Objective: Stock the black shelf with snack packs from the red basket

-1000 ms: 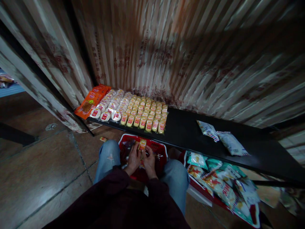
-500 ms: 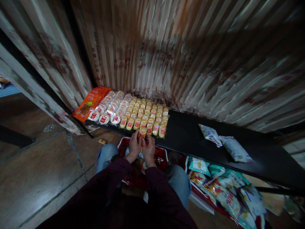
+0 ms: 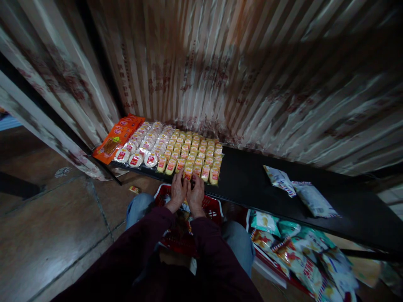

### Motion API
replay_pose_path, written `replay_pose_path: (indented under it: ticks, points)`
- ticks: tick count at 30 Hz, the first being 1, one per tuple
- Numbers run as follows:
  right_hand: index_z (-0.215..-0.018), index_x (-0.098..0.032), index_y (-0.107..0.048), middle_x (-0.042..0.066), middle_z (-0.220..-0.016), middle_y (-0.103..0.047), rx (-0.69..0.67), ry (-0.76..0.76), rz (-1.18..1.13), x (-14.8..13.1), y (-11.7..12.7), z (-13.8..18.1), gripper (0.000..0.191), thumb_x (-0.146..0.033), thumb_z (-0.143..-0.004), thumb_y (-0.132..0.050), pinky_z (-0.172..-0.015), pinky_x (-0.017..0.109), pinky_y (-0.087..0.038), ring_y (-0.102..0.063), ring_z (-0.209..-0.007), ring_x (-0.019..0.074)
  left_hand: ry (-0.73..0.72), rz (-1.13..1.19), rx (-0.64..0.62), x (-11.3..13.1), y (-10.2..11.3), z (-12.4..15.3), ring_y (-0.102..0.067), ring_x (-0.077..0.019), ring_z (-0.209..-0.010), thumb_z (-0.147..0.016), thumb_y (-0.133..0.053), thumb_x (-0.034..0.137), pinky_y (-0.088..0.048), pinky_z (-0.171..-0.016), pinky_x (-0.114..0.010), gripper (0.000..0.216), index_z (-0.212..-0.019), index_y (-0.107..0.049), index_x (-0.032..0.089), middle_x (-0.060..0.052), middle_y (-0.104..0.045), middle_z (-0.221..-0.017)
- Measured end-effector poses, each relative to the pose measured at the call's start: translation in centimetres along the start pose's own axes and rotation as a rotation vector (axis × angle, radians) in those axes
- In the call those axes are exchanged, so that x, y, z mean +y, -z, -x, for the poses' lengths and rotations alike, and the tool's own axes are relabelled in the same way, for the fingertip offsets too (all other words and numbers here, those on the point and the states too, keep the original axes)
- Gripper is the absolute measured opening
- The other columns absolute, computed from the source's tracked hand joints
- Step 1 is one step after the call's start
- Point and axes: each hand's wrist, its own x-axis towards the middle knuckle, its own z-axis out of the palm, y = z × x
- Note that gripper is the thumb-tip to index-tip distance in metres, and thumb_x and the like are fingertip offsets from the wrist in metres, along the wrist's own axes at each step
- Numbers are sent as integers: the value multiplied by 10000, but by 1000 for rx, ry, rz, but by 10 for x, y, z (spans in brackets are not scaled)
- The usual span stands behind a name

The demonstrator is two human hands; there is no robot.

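Observation:
Rows of small yellow wrapped cakes (image 3: pixel 195 153) stand on the low black shelf (image 3: pixel 242 176). One wrapped cake (image 3: pixel 188 173) in the front row lies between my two hands, level with its neighbours. My left hand (image 3: pixel 178 191) is at its left side, fingers stretched forward and apart. On the other side my right hand (image 3: pixel 195 195) has its fingertips beside the same cake, also stretched out. Whether the fingertips still touch the wrapper is hard to see. Round white wrapped cakes (image 3: pixel 151 158) fill the rows to the left.
Orange packets (image 3: pixel 118 138) lie at the shelf's left end, two white bags (image 3: pixel 315 199) at its right. A red basket (image 3: pixel 214 209) stands between my knees, another with snack bags (image 3: pixel 302 256) at right. One small packet (image 3: pixel 134 189) lies on the floor.
The cake pinched between both hands has come down into the front row. My hands have moved slightly lower, and their fingers have spread around it.

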Motion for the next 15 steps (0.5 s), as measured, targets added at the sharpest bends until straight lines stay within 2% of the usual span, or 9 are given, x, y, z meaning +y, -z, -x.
replay_pose_path:
  ticks: [6, 11, 15]
  points:
    - [-1211, -165, -585, 136, -1155, -593, -14, 86, 92, 3, 5, -2, 361, -209, -882, -445, -972, 409, -440, -513, -1094, 224, -28, -58, 12, -7, -3, 0, -532, -214, -1118, -876, -470, 127, -456, -1003, -404, 484, -1353, -474, 213, -116, -516, -1213]
    - [-1332, -189, -514, 113, -1425, -473, -18, 174, 190, 11, 9, -2, 451, -173, -897, -391, -1085, 492, -328, -309, -1364, 243, -236, -173, 34, -15, -3, 7, -464, -227, -1210, -893, -486, 151, -447, -1020, -402, 433, -1317, -519, 231, -111, -437, -1292]
    - [-1403, -138, -436, 127, -1487, -408, -81, 192, 234, 19, 7, 2, 494, -192, -917, -360, -1121, 508, -293, -157, -1445, 243, -352, -269, 8, -22, -4, 10, -435, -248, -1246, -911, -471, 169, -453, -1012, -421, 406, -1306, -532, 235, -122, -429, -1338]
